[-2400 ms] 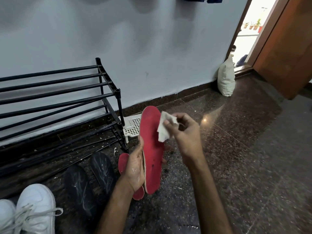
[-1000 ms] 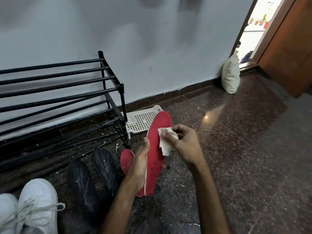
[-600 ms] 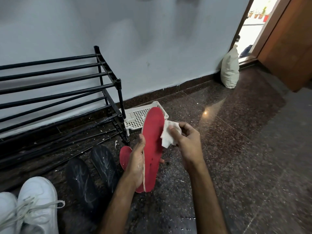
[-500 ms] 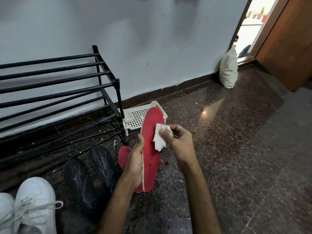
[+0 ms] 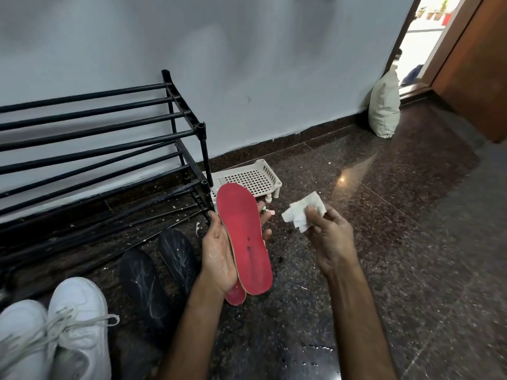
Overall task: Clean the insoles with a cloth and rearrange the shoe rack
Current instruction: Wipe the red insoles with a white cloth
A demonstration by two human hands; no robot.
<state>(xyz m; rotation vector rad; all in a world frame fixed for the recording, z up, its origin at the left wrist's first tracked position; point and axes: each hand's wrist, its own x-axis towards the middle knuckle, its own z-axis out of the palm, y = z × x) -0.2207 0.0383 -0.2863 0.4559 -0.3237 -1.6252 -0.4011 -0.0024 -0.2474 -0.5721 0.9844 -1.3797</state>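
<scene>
My left hand (image 5: 218, 256) grips a red insole (image 5: 242, 237) by its edge, red face towards me, toe end up. A second red insole (image 5: 236, 296) lies on the floor under it, mostly hidden. My right hand (image 5: 330, 239) pinches a crumpled white cloth (image 5: 303, 212), held apart from the insole to its right. Two black insoles (image 5: 142, 283) lie side by side on the floor to the left. The black metal shoe rack (image 5: 109, 138) stands bare against the wall.
A pair of white sneakers (image 5: 63, 333) sits at the bottom left. A white perforated plastic basket (image 5: 271, 176) lies beside the rack's right post. A white sack (image 5: 384, 105) leans by the open doorway, next to a brown wooden door (image 5: 477, 64). The dark granite floor is speckled with white bits.
My right hand has lifted the cloth off the red insole and drawn it away to the right. The insole has turned so its red face shows fully.
</scene>
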